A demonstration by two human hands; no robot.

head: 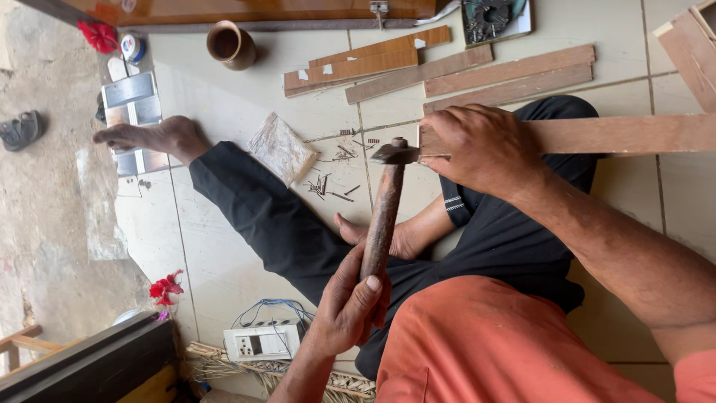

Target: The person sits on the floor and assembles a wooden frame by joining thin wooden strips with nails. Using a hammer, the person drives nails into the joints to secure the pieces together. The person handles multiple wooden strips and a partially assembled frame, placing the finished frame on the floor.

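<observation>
1. Gripping a hammer with a worn wooden handle and dark metal head (384,213), the left hand (347,306) has its grip closed around the lower end of the handle.
2. The hammer head rests against the near end of a long reddish-brown wooden strip (619,134) – the two touch right at the strip's end.
3. The right hand (481,149) is clamped over that end of the strip, fingers wrapped across its top, its grip closed on the wood.
4. The strip lies across the person's black-trousered leg (298,231), above the pale tiled floor (224,97).
5. Small dark nails (332,183) lie scattered on the floor just beside the hammer head, next to a clear plastic packet (280,149).
6. More wooden strips (447,67) lie near the floor's far edge, with a brown clay cup (230,45) beside them.
</observation>
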